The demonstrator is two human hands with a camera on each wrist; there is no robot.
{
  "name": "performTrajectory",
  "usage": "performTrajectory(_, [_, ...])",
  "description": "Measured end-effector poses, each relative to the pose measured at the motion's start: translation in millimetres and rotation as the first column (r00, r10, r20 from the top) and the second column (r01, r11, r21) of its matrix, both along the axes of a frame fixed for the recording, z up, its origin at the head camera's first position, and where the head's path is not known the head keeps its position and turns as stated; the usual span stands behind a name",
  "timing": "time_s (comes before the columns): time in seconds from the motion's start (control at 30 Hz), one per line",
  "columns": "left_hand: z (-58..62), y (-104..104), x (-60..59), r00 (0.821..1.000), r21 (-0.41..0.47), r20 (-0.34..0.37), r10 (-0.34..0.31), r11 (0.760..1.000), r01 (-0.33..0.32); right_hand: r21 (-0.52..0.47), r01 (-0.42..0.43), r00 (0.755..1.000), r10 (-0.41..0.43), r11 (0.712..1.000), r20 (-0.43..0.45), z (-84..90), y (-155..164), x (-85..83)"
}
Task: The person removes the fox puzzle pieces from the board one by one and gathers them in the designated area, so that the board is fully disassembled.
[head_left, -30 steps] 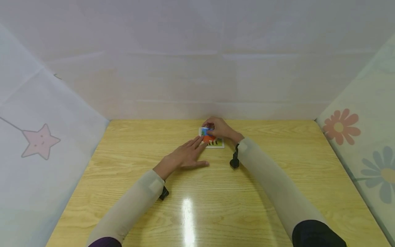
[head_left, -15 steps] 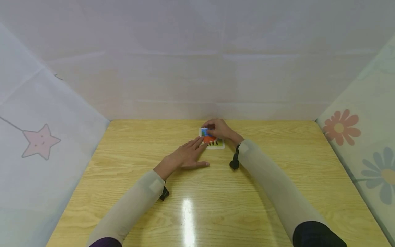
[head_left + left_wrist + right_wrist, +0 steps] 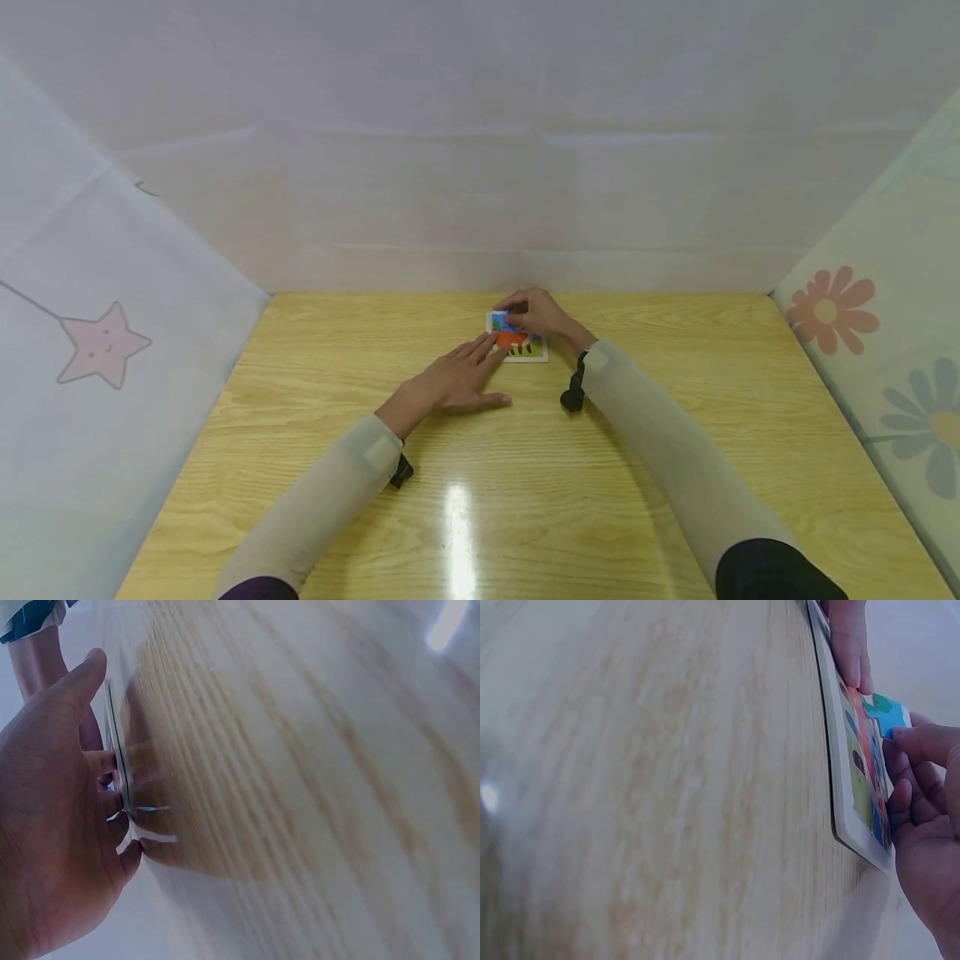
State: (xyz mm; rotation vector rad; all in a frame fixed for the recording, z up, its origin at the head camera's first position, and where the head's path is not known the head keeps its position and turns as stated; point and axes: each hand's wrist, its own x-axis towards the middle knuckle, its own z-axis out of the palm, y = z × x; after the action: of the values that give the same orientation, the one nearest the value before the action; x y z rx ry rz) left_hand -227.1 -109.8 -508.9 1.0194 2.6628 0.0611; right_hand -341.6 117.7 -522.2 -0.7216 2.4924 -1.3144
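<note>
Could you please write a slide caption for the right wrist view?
Right hand pinches a blue puzzle piece over the picture puzzle board on the wooden table.

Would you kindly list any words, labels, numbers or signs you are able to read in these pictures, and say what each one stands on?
No text can be read in any view.
Puzzle board: only a colourful picture, no letters or numbers visible.
Puzzle piece pinched in the right hand: blue and green print, no writing.
Left hand rests by the board.
Side sheets: a star and flowers, drawings only.
</note>
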Motion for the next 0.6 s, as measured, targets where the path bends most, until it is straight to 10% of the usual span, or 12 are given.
performTrajectory(0.6, [0.3, -0.6, -0.1, 1.0, 0.015, -0.005, 0.0, 1.0, 0.0, -0.061, 0.087, 0.994, -0.083, 0.994, 0.072, 4.5, 4.8, 4.9])
